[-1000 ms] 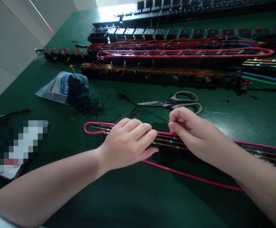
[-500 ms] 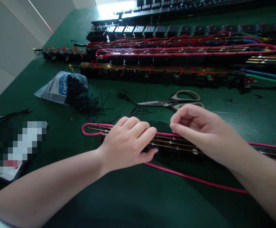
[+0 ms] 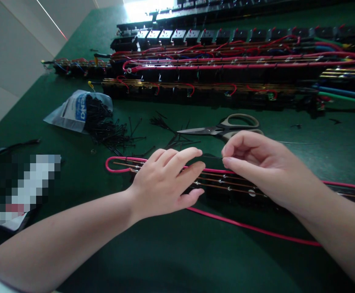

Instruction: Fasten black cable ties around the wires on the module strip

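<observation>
A long black socket strip [image 3: 226, 191] with copper bars and a pink wire [image 3: 250, 228] looped around it lies across the green table in front of me. My left hand [image 3: 165, 183] rests on the strip's left part with its fingers stretched out over the copper bars. My right hand [image 3: 256, 162] hovers just right of it, fingers pinched on a thin black cable tie [image 3: 210, 156] that runs toward my left fingertips.
Scissors [image 3: 226, 128] lie just behind my hands. A plastic bag [image 3: 73, 112] spilling black cable ties [image 3: 110, 132] sits at the back left. Several wired socket strips [image 3: 226, 67] fill the far side of the table [image 3: 165, 260]. A pixelated object [image 3: 18, 187] lies at the left.
My left hand's fingers have lifted and stretched out from a curled rest on the strip. My right hand has drawn slightly right and up, still pinching the tie.
</observation>
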The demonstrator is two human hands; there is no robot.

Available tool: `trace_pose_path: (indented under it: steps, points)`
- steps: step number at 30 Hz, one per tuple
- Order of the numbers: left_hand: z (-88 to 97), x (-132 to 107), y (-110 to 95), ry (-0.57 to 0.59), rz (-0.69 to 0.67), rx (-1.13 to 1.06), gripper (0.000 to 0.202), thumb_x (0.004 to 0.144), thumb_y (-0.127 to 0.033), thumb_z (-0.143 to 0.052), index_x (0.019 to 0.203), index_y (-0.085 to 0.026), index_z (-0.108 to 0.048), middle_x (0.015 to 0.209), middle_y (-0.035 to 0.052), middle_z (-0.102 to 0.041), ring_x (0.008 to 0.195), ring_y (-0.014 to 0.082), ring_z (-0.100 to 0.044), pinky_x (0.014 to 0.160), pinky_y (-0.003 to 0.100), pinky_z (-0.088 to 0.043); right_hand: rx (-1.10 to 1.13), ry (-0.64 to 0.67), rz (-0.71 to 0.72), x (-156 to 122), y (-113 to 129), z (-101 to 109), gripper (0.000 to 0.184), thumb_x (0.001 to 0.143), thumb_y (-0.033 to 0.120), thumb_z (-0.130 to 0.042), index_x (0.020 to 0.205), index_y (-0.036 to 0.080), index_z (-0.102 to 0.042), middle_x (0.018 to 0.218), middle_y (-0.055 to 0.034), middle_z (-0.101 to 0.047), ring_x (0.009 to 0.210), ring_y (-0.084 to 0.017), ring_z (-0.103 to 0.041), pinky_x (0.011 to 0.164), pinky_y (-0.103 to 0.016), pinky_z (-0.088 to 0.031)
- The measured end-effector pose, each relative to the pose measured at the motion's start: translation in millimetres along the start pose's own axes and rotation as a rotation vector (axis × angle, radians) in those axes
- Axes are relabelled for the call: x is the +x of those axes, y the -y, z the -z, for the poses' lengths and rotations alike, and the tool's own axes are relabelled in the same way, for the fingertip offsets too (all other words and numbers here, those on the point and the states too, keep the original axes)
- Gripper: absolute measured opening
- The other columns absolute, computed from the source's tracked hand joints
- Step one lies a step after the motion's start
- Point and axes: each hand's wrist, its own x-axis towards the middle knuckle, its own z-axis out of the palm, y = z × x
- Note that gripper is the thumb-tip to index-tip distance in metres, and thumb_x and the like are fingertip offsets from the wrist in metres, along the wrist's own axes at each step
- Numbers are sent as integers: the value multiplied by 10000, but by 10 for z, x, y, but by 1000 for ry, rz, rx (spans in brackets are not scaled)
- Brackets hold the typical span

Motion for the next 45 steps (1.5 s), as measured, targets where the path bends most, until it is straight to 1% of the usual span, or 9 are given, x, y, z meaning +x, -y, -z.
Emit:
trace_pose_path:
  steps: [6, 12, 17, 20, 22, 27, 34, 41, 45]
  points:
    - [-7, 5, 11, 14, -7, -1, 356, 1015, -390, -627, 1258, -140, -701, 1342, 109, -733, 1004, 244, -681, 822, 393, -507, -59, 18, 20, -6, 5, -4, 99, 823, 334, -721, 793, 265, -657, 722, 10, -632, 605, -156, -570, 528, -301, -461]
    - [-5, 2, 13, 25, -19, -11, 390, 1027, -394, -624, 1294, -119, -698, 1332, 92, -748, 1001, 233, -684, 824, 388, -505, -61, 46, 44, -2, -1, -2, 96, 839, 318, -715, 795, 262, -651, 705, 21, -627, 598, -148, -571, 536, -291, -465]
    - [1, 0, 11, 29, -10, -21, 423, 1034, -389, -614, 1347, -109, -665, 1345, 100, -743, 1028, 229, -694, 839, 378, -509, -86, 36, 76, -14, -6, -1, 80, 841, 316, -722, 839, 263, -662, 767, 15, -651, 662, -161, -610, 625, -306, -529]
    - [10, -1, 9, 49, -4, -28, 457, 1042, -385, -602, 1407, -112, -628, 1390, 106, -723, 1065, 229, -697, 858, 373, -515, -80, 9, 77, -20, -17, -6, 154, 824, 362, -769, 917, 272, -684, 849, -2, -686, 748, -191, -656, 678, -327, -560]
    - [18, 0, 10, 67, -5, -24, 477, 1047, -392, -596, 1442, -124, -611, 1418, 105, -709, 1086, 231, -695, 869, 371, -520, -74, 7, 52, -20, -19, -10, 205, 825, 419, -793, 934, 274, -697, 866, -11, -700, 761, -202, -665, 672, -333, -566]
    - [27, 4, 10, 100, -12, -7, 477, 1048, -396, -601, 1450, -141, -622, 1424, 92, -705, 1066, 228, -685, 862, 377, -520, -47, 37, 20, -14, 0, -13, 301, 833, 545, -816, 896, 269, -716, 782, -5, -682, 694, -192, -642, 618, -324, -543]
    - [26, 5, 15, 113, -23, 17, 456, 1050, -393, -599, 1438, -156, -644, 1410, 73, -711, 1032, 223, -663, 842, 382, -501, -58, 16, 47, -1, 24, -12, 296, 856, 551, -809, 859, 268, -720, 738, 1, -657, 641, -176, -592, 580, -319, -497]
    - [30, 15, 9, 107, -34, 30, 456, 1052, -398, -603, 1433, -150, -647, 1410, 74, -712, 1029, 227, -657, 843, 384, -494, -84, 7, 4, 0, 27, -8, 341, 832, 595, -809, 830, 267, -716, 718, -5, -658, 625, -181, -586, 549, -323, -471]
    - [40, 18, 10, 106, -37, 36, 435, 1056, -390, -596, 1414, -151, -661, 1410, 71, -714, 1037, 228, -656, 846, 382, -497, -66, 11, -1, 0, 27, -11, 316, 829, 575, -817, 825, 276, -715, 708, 2, -650, 602, -174, -571, 547, -328, -472]
